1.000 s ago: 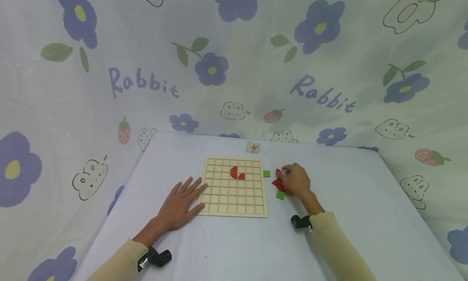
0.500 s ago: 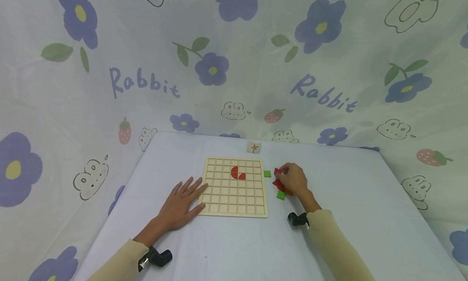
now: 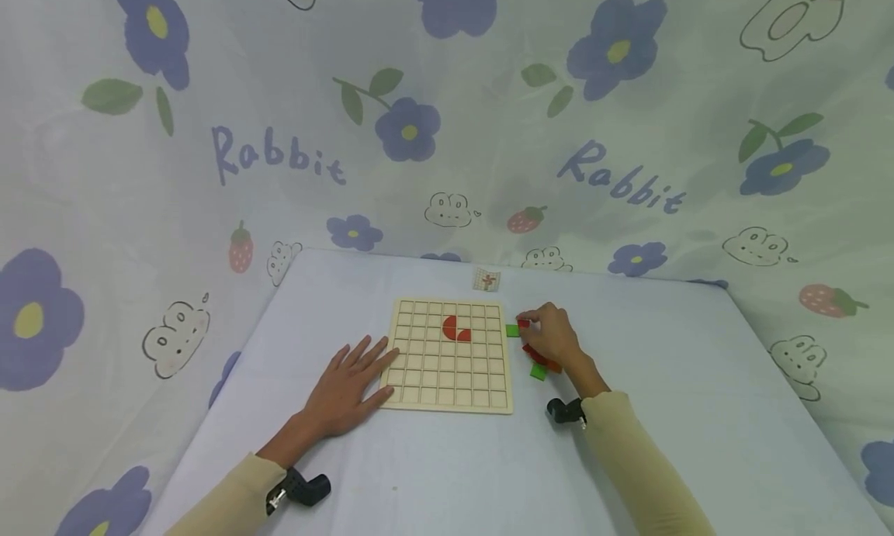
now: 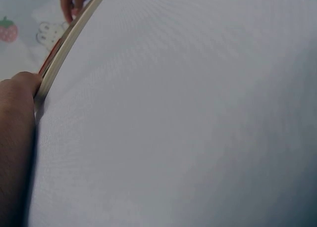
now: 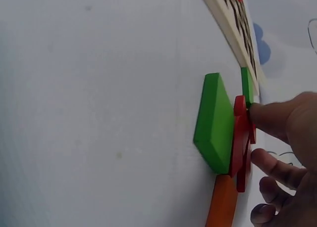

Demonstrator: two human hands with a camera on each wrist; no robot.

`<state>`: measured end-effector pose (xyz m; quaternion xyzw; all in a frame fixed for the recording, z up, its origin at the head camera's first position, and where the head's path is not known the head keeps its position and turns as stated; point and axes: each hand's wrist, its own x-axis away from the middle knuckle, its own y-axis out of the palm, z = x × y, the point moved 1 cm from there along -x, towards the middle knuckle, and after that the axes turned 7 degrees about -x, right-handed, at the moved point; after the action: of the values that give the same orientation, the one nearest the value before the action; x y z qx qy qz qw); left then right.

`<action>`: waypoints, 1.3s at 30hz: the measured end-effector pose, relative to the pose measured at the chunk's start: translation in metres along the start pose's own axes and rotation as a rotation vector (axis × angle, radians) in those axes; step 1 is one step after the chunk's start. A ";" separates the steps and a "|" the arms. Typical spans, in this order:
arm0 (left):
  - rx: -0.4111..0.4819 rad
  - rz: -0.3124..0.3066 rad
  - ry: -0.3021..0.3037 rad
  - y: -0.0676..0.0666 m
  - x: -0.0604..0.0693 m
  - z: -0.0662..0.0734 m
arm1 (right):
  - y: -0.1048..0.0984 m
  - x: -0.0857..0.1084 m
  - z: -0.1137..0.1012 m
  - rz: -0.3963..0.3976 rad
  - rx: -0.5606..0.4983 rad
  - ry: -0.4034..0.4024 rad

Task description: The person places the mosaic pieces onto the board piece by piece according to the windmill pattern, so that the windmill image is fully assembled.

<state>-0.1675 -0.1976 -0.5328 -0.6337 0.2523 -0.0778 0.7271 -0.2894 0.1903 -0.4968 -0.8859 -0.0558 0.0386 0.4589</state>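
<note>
My left hand (image 3: pixel 342 400) lies flat with fingers spread, its fingertips on the left edge of a square wooden grid board (image 3: pixel 447 396). Red pieces (image 3: pixel 450 328) sit in a few upper cells of that board. To the right of the board, my right hand (image 3: pixel 553 334) pinches a small red piece (image 3: pixel 523 323) between thumb and fingers, close by a green square tile (image 3: pixel 513 330). Below that hand lies a small pile of red pieces (image 5: pixel 239 143), partly covered by it in the head view. A second green tile (image 5: pixel 213 123) and an orange piece (image 5: pixel 223 200) lie against the pile.
A small card (image 3: pixel 486 279) printed with a grid pattern lies beyond the board. White cloth covers the table (image 3: pixel 447 474), and a printed curtain (image 3: pixel 489 133) hangs behind it. Each wrist wears a black camera (image 3: pixel 566 412).
My right hand has closed on a red piece at the top of the pile and moved slightly left with it, toward the upper green tile. My left hand stays put.
</note>
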 end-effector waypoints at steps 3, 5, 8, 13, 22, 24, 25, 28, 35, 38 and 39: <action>-0.001 0.002 0.004 -0.001 0.000 0.001 | -0.001 0.001 0.001 -0.002 -0.016 0.006; 0.000 0.007 0.006 -0.001 0.000 0.001 | -0.003 0.002 0.001 0.002 -0.045 0.019; -0.005 0.012 0.007 -0.001 0.000 0.001 | -0.006 0.003 0.000 0.003 -0.130 0.039; -0.009 0.005 0.004 -0.001 0.000 0.000 | -0.010 0.006 -0.005 0.037 -0.253 0.029; -0.001 0.010 0.006 0.001 0.000 -0.002 | -0.007 0.007 -0.018 0.104 -0.317 -0.096; -0.002 0.007 0.007 0.002 0.000 -0.002 | -0.005 0.008 -0.021 0.122 -0.345 -0.116; -0.002 0.006 0.007 0.002 0.000 -0.002 | -0.003 0.008 -0.023 0.129 -0.358 -0.119; 0.000 0.008 0.007 0.003 0.000 -0.002 | 0.003 0.009 -0.029 0.120 -0.421 -0.094; 0.004 0.013 0.006 0.004 0.000 -0.002 | 0.022 0.008 -0.039 0.078 -0.500 -0.054; 0.004 0.016 0.006 0.004 0.000 -0.002 | 0.027 0.008 -0.044 0.061 -0.519 -0.066; 0.004 0.017 0.006 0.004 0.000 -0.002 | 0.029 0.008 -0.046 0.059 -0.525 -0.066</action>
<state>-0.1695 -0.1984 -0.5363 -0.6300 0.2596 -0.0741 0.7282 -0.2738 0.1381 -0.4939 -0.9741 -0.0530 0.0648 0.2100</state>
